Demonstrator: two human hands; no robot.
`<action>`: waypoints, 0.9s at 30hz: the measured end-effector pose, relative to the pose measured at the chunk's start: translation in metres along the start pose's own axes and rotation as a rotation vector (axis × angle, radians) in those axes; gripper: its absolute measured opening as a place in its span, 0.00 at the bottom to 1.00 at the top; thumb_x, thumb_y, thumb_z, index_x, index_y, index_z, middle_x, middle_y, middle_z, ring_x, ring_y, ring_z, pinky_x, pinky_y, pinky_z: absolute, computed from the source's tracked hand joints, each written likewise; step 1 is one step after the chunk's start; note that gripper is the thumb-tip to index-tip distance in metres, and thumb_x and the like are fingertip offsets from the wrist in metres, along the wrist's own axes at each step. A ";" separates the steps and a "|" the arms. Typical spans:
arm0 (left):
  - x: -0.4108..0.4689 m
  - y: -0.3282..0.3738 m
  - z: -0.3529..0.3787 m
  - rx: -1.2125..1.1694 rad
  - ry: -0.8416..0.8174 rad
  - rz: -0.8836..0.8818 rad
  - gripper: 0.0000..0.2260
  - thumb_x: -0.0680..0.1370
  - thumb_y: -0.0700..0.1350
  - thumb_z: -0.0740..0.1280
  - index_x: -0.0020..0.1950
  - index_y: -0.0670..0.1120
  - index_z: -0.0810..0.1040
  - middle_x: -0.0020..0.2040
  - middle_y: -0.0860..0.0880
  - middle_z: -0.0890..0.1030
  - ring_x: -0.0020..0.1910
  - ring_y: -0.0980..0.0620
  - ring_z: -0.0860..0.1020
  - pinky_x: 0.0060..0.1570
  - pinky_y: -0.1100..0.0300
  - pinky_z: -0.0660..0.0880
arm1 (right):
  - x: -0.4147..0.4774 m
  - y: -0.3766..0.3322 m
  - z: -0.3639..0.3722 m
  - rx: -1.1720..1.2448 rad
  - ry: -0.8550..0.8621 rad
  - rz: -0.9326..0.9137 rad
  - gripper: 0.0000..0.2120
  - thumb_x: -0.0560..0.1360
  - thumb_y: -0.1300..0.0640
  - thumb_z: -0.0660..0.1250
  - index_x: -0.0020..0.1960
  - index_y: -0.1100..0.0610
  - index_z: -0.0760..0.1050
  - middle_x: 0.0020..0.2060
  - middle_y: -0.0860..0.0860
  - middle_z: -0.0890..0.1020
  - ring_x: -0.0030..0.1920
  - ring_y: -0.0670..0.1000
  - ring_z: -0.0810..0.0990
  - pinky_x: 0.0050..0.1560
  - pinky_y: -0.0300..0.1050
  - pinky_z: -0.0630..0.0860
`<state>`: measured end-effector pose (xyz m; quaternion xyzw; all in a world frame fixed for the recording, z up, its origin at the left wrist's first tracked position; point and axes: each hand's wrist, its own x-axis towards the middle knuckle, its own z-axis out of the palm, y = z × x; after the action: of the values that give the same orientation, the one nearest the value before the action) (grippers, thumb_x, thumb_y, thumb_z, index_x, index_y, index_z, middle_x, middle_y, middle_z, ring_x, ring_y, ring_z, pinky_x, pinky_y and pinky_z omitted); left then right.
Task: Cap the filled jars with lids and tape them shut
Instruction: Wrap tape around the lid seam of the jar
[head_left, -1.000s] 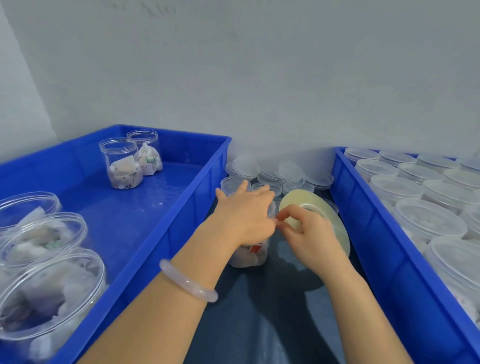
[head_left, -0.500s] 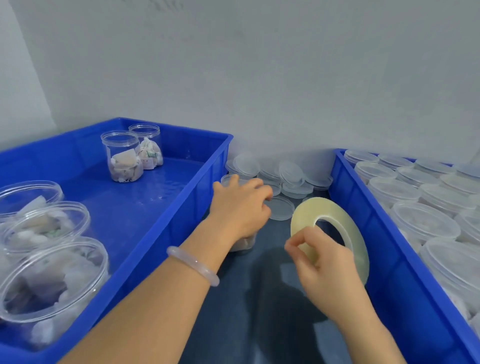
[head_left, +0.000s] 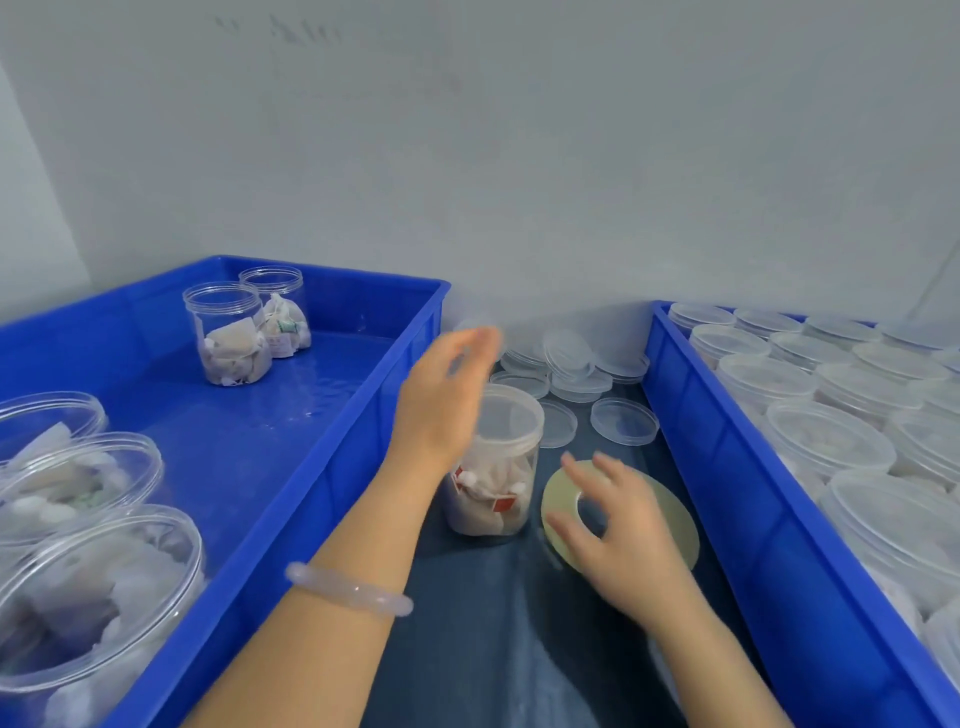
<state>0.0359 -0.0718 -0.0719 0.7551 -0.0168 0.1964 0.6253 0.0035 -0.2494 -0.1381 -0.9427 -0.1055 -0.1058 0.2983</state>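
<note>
Two blue crates take up most of the space. The left crate (head_left: 332, 467) holds uncapped jars: three (head_left: 93, 597) crowded at the near end and two (head_left: 228, 332) standing together at the far end, all with pale packets inside. The right crate (head_left: 753, 519) is packed with rows of capped jars (head_left: 826, 441). Between the crates runs a strip of dark surface (head_left: 493, 649), and that is where the work is.

On that strip, just beside the left crate's wall, one filled jar (head_left: 493, 499) stands upright with a clear lid (head_left: 511, 415) sitting on top; red-tagged packets show through its side. I cannot make out tape on it. Just to its right the tape roll (head_left: 675, 519), wide and yellowish, lies flat on the surface.

The left hand (head_left: 439, 410) is blurred, its fingers stretched out and holding nothing, raised beside the jar's lid on the crate side. The right hand (head_left: 623, 545) hovers over the tape roll with fingers loosely spread, not clasping it; whether the fingertips touch the roll I cannot tell.

Behind the jar, against the wall, spare lids (head_left: 571, 358) lie in a loose heap, with a couple flat on the surface nearer in. A pale bracelet (head_left: 348, 595) circles the left wrist.
</note>
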 end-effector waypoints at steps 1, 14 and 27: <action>-0.001 -0.003 -0.002 -0.104 0.052 -0.082 0.17 0.76 0.63 0.58 0.53 0.53 0.76 0.55 0.54 0.78 0.52 0.66 0.72 0.56 0.60 0.67 | 0.003 -0.009 -0.006 0.261 0.098 0.026 0.24 0.75 0.46 0.66 0.70 0.45 0.68 0.65 0.39 0.72 0.68 0.42 0.67 0.64 0.33 0.60; -0.020 -0.034 0.015 -0.365 0.016 -0.167 0.24 0.76 0.66 0.57 0.46 0.51 0.84 0.50 0.48 0.84 0.55 0.49 0.80 0.62 0.47 0.72 | 0.042 -0.071 0.019 1.024 0.302 0.068 0.20 0.79 0.41 0.55 0.41 0.49 0.80 0.36 0.41 0.84 0.40 0.34 0.80 0.39 0.23 0.70; -0.032 -0.028 0.020 -0.357 0.071 -0.042 0.25 0.71 0.71 0.58 0.52 0.54 0.80 0.48 0.60 0.83 0.50 0.67 0.79 0.48 0.72 0.73 | 0.038 -0.060 0.022 1.023 0.206 0.046 0.21 0.75 0.36 0.52 0.56 0.45 0.75 0.52 0.38 0.79 0.51 0.28 0.74 0.47 0.20 0.67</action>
<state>0.0196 -0.0918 -0.1111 0.6247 -0.0135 0.2038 0.7537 0.0269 -0.1833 -0.1136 -0.6634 -0.0932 -0.1263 0.7317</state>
